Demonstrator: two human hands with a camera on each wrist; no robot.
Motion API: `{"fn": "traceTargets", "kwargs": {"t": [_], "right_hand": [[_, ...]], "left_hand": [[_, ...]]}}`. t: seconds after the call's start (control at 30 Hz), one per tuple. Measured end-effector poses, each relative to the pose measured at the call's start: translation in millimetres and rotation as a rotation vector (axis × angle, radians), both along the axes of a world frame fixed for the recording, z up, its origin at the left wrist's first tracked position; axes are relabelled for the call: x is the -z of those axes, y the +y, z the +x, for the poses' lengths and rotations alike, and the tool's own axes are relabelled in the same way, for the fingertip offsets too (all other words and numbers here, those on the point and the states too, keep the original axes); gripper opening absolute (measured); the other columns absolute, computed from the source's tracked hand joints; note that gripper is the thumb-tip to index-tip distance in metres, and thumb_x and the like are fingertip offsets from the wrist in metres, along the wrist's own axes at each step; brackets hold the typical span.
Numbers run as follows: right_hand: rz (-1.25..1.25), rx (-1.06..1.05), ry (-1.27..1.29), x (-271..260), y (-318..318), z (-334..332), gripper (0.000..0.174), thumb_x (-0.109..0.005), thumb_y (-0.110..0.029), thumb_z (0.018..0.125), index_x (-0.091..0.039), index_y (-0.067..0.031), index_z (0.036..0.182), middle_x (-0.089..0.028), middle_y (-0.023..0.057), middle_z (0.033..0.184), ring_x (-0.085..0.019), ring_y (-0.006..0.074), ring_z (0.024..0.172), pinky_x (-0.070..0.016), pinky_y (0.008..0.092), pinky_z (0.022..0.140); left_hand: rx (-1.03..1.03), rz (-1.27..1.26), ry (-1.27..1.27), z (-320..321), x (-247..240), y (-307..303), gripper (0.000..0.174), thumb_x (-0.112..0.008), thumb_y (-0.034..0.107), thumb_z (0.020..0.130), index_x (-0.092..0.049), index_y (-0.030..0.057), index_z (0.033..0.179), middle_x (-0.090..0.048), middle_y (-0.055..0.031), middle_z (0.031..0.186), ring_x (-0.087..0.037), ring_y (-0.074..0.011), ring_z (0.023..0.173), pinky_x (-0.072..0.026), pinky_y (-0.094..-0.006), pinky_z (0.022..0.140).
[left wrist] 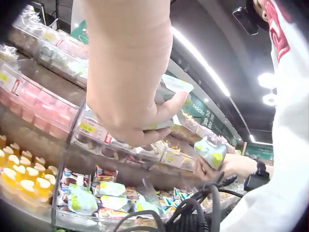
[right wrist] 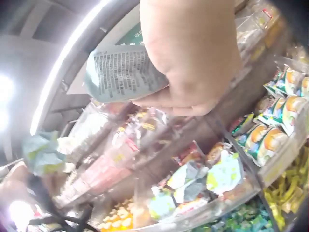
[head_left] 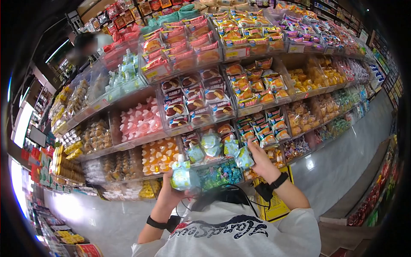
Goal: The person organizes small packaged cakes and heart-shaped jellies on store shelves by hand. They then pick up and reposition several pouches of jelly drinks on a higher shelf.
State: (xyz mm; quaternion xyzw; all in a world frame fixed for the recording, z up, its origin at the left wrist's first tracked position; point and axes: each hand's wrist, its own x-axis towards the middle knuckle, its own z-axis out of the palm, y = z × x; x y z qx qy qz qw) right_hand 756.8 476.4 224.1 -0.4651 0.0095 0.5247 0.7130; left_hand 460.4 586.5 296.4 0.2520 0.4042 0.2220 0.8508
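Observation:
In the head view my left hand (head_left: 170, 193) grips a pale blue spouted pouch (head_left: 181, 175) upright at chest height. My right hand (head_left: 259, 159) grips a second pale blue pouch (head_left: 244, 157) just in front of a clear shelf bin (head_left: 214, 162) that holds several more of the same pouches (head_left: 210, 140). The left wrist view shows my left hand (left wrist: 130, 96) with its fingers curled round its pouch (left wrist: 175, 85), and the right hand's pouch (left wrist: 211, 152) beyond. In the right wrist view my right hand (right wrist: 193, 63) holds its pouch (right wrist: 120, 72) by the printed back.
Tiered shelves of clear bins run left to right, with red snack packs (head_left: 195, 100), orange packs (head_left: 252, 88), pink jelly cups (head_left: 139, 120) and orange jelly cups (head_left: 159, 155). A pale tiled aisle floor (head_left: 342, 158) runs on the right. Another person (head_left: 85, 45) stands at the far left.

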Motion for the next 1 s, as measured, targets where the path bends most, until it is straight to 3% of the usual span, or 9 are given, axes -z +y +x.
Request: {"fn": "traceTargets", "kwargs": {"t": [0.07, 0.1, 0.23, 0.37, 0.47, 0.63, 0.87, 1.0], "right_hand": [[0.051, -0.131, 0.034, 16, 14, 13, 0.023, -0.066, -0.024, 0.088, -0.055, -0.0049, 0.094, -0.060, 0.0035, 0.090, -0.061, 0.0127, 0.080, -0.0512, 0.0323, 0.069], [0.063, -0.169, 0.085, 17, 18, 18, 0.019, -0.068, -0.016, 0.086, -0.056, -0.0072, 0.097, -0.061, 0.0049, 0.100, -0.062, 0.0150, 0.093, -0.0515, 0.0332, 0.077], [-0.074, -0.288, -0.107, 39, 49, 23, 0.020, -0.070, -0.011, 0.083, -0.057, -0.0058, 0.098, -0.061, 0.0063, 0.102, -0.061, 0.0185, 0.096, -0.0503, 0.0354, 0.079], [0.066, -0.254, -0.159, 64, 77, 25, 0.016, -0.070, -0.010, 0.083, -0.061, 0.0010, 0.091, -0.061, 0.0080, 0.095, -0.059, 0.0157, 0.093, -0.0511, 0.0333, 0.077], [0.074, -0.196, -0.086, 52, 88, 19, 0.016, -0.070, -0.011, 0.083, -0.061, 0.0000, 0.091, -0.061, 0.0063, 0.094, -0.059, 0.0155, 0.092, -0.0508, 0.0334, 0.078], [0.249, -0.269, 0.048, 41, 87, 23, 0.017, -0.064, -0.019, 0.089, -0.058, -0.0093, 0.102, -0.060, 0.0025, 0.101, -0.058, 0.0174, 0.096, -0.0488, 0.0418, 0.087], [0.369, -0.106, 0.122, 40, 40, 33, 0.024, -0.061, -0.010, 0.089, -0.054, -0.0053, 0.111, -0.060, 0.0076, 0.110, -0.058, 0.0222, 0.104, -0.0481, 0.0410, 0.090], [0.384, 0.114, 0.208, 56, -3, 50, 0.025, -0.061, -0.008, 0.088, -0.054, -0.0057, 0.111, -0.060, 0.0083, 0.110, -0.058, 0.0227, 0.103, -0.0483, 0.0395, 0.088]], "left_hand": [[-0.062, -0.006, 0.000, -11, 0, 5, 0.042, -0.049, 0.048, 0.090, -0.054, 0.0163, 0.117, -0.062, -0.0005, 0.103, -0.059, -0.0171, 0.087, -0.0468, -0.0301, 0.058], [-0.127, -0.040, 0.033, -16, 1, 8, 0.040, -0.050, 0.048, 0.089, -0.055, 0.0171, 0.115, -0.062, 0.0004, 0.101, -0.059, -0.0169, 0.085, -0.0471, -0.0299, 0.057], [-0.228, 0.035, 0.083, -25, -8, 7, 0.041, -0.050, 0.049, 0.089, -0.055, 0.0172, 0.115, -0.062, -0.0005, 0.100, -0.060, -0.0164, 0.081, -0.0482, -0.0288, 0.055], [-0.254, 0.007, 0.069, -39, 0, 10, 0.042, -0.050, 0.048, 0.089, -0.054, 0.0171, 0.116, -0.062, -0.0011, 0.101, -0.060, -0.0164, 0.082, -0.0486, -0.0283, 0.055], [-0.236, -0.004, 0.059, -43, 5, 10, 0.042, -0.050, 0.048, 0.089, -0.054, 0.0170, 0.117, -0.062, -0.0015, 0.104, -0.060, -0.0162, 0.086, -0.0489, -0.0284, 0.056], [-0.143, -0.033, 0.035, -40, 13, 11, 0.044, -0.052, 0.048, 0.088, -0.052, 0.0163, 0.119, -0.060, -0.0018, 0.107, -0.059, -0.0161, 0.092, -0.0496, -0.0291, 0.060], [-0.007, -0.021, 0.068, -10, 31, 36, 0.045, -0.054, 0.048, 0.089, -0.048, 0.0171, 0.122, -0.057, -0.0013, 0.111, -0.056, -0.0149, 0.096, -0.0495, -0.0290, 0.066], [0.056, 0.026, 0.103, 18, 47, 59, 0.042, -0.052, 0.046, 0.091, -0.049, 0.0170, 0.121, -0.057, -0.0025, 0.112, -0.056, -0.0154, 0.097, -0.0497, -0.0292, 0.066]]}}
